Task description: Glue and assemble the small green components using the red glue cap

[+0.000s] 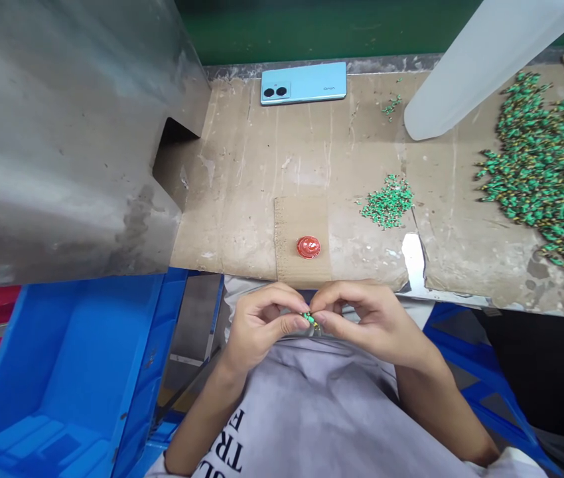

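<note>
Just off the table's near edge, my left hand (267, 322) and my right hand (361, 315) meet over my lap. Between their thumbs and forefingers is a small green figure with yellowish bits (309, 319), pinched from both sides and partly hidden by the fingertips. A red oval dish (308, 247) with glossy red contents rests on a square of cardboard (302, 211) straight ahead of the hands. To the right of it lies a small heap of tiny green pieces (389, 201). Farther right spreads a large pile of green and yellow-brown figures (541, 159).
A light blue phone (306, 83) lies at the back of the cardboard-covered table (242, 172). A white tube (466, 73) slants over the back right. On the left stand a metal housing (77, 133) and a blue crate (93, 345). A torn gap shows at the table's front edge.
</note>
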`<state>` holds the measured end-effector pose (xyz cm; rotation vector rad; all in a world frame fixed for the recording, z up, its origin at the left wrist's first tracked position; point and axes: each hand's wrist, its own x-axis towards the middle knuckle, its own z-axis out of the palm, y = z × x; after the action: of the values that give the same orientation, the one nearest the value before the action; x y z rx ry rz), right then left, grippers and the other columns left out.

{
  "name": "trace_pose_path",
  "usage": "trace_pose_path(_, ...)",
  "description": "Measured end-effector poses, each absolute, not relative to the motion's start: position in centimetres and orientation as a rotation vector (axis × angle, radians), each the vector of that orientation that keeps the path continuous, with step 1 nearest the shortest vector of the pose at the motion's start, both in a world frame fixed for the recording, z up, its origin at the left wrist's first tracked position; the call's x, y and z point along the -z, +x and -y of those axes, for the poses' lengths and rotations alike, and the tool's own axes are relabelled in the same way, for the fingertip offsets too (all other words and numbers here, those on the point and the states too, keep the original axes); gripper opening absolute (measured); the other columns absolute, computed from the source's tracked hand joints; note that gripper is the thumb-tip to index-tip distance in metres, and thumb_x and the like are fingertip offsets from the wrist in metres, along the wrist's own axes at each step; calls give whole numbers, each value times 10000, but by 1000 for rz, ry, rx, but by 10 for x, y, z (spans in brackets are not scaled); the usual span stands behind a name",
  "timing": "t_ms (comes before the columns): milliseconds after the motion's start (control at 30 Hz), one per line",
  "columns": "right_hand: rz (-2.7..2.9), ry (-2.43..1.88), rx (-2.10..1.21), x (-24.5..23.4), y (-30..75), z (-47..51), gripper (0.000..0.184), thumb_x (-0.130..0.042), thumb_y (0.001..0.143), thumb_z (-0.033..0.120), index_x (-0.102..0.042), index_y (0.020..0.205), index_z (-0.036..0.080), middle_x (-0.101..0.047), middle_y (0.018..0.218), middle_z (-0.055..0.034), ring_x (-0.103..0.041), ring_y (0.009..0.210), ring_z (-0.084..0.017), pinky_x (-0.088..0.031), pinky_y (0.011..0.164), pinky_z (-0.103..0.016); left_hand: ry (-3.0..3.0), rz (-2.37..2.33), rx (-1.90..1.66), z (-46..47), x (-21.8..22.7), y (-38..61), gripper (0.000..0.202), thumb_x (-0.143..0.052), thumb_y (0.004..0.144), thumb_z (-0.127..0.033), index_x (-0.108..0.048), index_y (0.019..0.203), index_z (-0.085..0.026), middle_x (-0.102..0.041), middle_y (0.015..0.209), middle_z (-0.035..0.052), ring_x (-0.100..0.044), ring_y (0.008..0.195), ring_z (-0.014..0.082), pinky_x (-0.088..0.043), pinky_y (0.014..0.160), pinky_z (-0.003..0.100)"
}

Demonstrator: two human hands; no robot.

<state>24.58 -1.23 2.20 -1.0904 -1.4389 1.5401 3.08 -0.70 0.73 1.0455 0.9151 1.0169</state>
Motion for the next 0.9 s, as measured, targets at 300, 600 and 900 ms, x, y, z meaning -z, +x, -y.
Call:
trace_pose_path(300, 1413, -1073, -1570, -19, 243, 10, 67, -770, 955, 225, -779, 891, 209, -706, 723, 25, -582, 617, -104, -493, 567, -189, 1112, -837, -1038, 6, -4, 30, 118, -975, 853, -286, -899, 919, -223, -836, 836, 60, -770, 755, 171, -618, 692, 236)
trace_pose_path(600, 1469, -1052, -1550, -19, 243, 8, 91, -760, 937, 179, -740, 853, 209, -726, 739, 34, -583, 605, -90, -488, 577, -181, 1109, -807, -1041, 5, -3, 31, 114, -980, 846, -259, -904, 925, -223, -831, 826, 57, -771, 737, 158, -618, 677, 218)
trace_pose_path(900, 1519, -974, -1533, -21, 248, 9, 125, -709, 1067, 284, -790, 1007, 210, -737, 758, 5, -630, 624, -122, -511, 573, -215, 1104, -799, -1122, 6, 0, 31, 130, -1003, 817, -248, -901, 897, -233, -837, 823, 51, -785, 746, 163, -629, 687, 226)
